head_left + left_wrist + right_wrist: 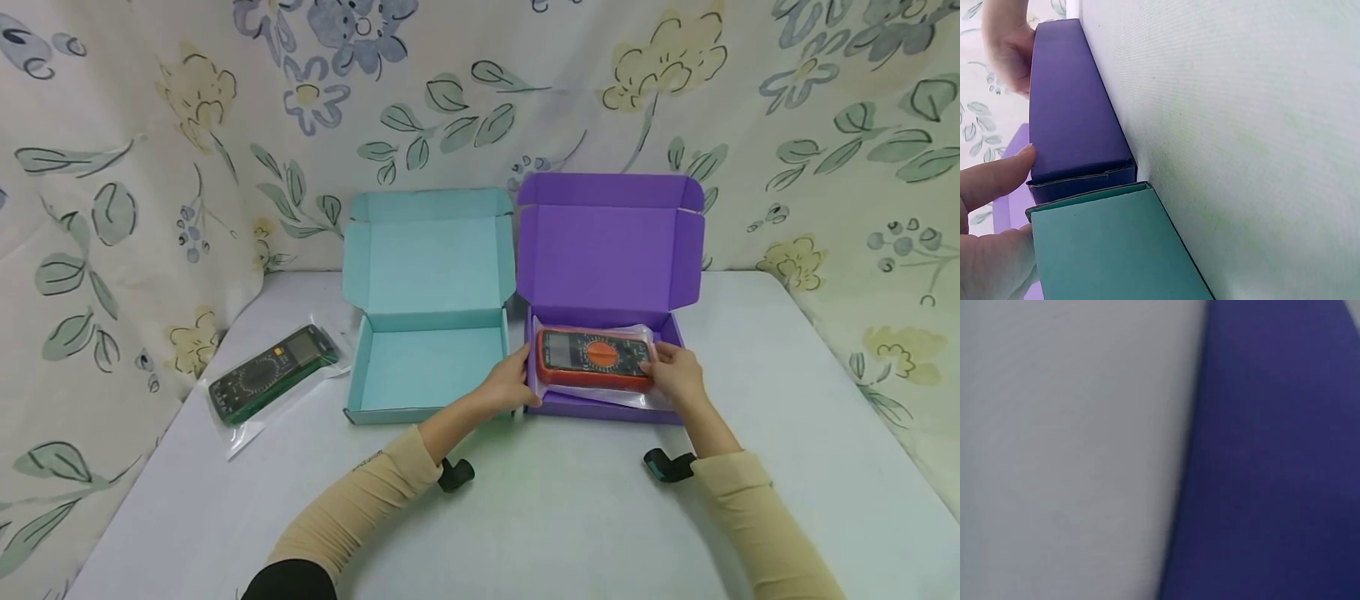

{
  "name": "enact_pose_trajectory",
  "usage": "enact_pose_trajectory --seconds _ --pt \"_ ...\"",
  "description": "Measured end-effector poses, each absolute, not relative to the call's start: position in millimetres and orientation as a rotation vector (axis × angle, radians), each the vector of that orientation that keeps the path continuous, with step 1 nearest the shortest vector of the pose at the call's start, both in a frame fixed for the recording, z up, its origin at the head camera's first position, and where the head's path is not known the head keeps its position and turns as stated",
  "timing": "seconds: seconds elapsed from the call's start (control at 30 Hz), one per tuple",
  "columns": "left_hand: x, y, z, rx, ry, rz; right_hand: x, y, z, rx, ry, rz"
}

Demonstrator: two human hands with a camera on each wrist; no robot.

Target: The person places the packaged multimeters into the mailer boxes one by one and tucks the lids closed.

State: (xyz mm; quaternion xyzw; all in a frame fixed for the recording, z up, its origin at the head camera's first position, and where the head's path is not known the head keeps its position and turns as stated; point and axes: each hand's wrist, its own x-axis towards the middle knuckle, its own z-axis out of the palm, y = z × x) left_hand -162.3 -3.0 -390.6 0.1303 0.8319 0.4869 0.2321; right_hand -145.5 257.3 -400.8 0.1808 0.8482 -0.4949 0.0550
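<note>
An orange-cased multimeter in a clear plastic bag lies across the open purple box, partly inside it. My right hand grips the meter's right end, thumb on its face. At the box's left front corner, my left hand holds the side wall; the left wrist view shows the thumb on the purple box's top edge and other fingers partly hidden behind the teal box. The right wrist view is blurred, with only the purple box and white surface visible.
An open teal box stands just left of the purple one, its lid raised. Farther left, a green-cased multimeter lies in a clear bag on the white table. A floral curtain hangs behind.
</note>
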Motion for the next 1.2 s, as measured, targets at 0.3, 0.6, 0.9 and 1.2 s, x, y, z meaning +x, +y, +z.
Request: enact_pose_trajectory --seconds 0.3,0.6,0.9,1.2 --pt "-162 -3 -391 0.35 2.265 1.354 -143 258 -401 0.441 2.702 -1.287" --pt "-162 -4 -390 0.351 2.267 1.359 -140 259 -398 0.305 2.885 -1.11" --pt "-166 -5 -387 0.374 2.241 1.399 -136 276 -381 0.509 2.898 -1.497" --pt "-189 -14 -370 0.105 1.857 2.011 -141 298 -364 0.682 2.415 -2.209"
